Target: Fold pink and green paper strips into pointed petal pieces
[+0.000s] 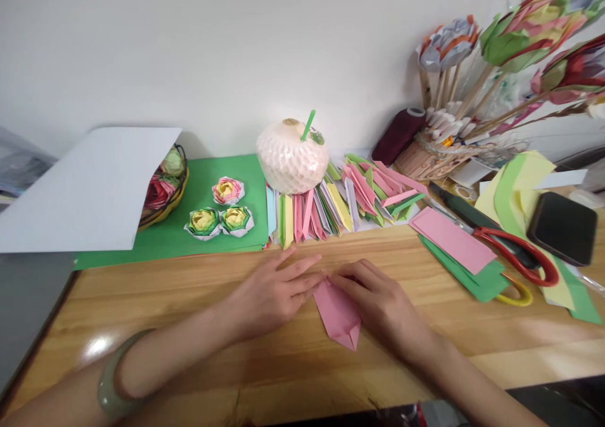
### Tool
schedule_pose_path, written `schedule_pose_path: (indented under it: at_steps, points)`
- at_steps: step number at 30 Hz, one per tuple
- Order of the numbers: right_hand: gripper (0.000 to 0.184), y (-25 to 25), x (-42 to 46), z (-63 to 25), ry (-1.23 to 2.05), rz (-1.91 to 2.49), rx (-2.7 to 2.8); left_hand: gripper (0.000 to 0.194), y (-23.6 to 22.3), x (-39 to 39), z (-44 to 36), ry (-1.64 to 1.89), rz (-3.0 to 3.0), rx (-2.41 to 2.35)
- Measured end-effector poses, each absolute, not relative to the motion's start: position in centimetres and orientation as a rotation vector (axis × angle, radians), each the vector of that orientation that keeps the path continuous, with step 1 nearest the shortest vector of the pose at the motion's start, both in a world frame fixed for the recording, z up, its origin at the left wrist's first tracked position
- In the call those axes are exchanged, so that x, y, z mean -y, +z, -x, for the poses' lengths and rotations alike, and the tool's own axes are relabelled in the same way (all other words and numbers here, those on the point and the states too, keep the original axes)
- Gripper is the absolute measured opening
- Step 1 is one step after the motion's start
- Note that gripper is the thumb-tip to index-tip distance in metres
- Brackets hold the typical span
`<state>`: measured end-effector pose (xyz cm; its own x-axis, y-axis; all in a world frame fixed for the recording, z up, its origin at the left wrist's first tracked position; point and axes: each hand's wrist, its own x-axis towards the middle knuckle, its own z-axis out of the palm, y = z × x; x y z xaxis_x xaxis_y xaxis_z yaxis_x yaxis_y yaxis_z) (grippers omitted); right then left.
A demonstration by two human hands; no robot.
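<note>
A folded pink paper strip (337, 313) lies on the wooden table between my two hands. Its near end is creased into a point, and its far corner is under my fingertips. My left hand (278, 288) holds the far left corner with its thumb and index finger, the other fingers stretched out. From the other side my right hand (378, 301) pinches the far right edge, its fingers curled. Just beyond are folded paper pieces (309, 216) in pink, green, yellow and grey, standing in a row. A green bangle (111, 376) circles my left forearm.
A white textured fruit-like container (293, 159) with a green straw stands at the back. Paper lotus flowers (203, 222) sit on green sheets (142, 250) at left. Pink strips (454, 241), red-handled scissors (543, 272) and a black phone (562, 228) lie at right.
</note>
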<state>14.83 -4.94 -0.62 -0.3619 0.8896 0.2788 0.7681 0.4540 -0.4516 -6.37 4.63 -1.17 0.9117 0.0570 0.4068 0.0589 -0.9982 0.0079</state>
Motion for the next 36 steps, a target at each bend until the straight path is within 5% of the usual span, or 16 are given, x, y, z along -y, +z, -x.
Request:
schedule_pose_path:
  at_steps: [17,26,36]
  points:
    - [0.027,0.2,5.0,-16.3,0.328,1.436,2.398,0.037,-1.1,-4.6,6.3,-0.634,3.076,0.097]
    - [0.025,1.7,7.2,-15.8,-0.081,1.473,2.275,0.03,-1.1,-3.8,6.3,-0.708,2.972,0.2]
    - [0.02,1.1,6.1,-16.2,0.143,1.324,2.41,0.029,-0.6,-4.2,6.3,-0.788,3.093,0.195]
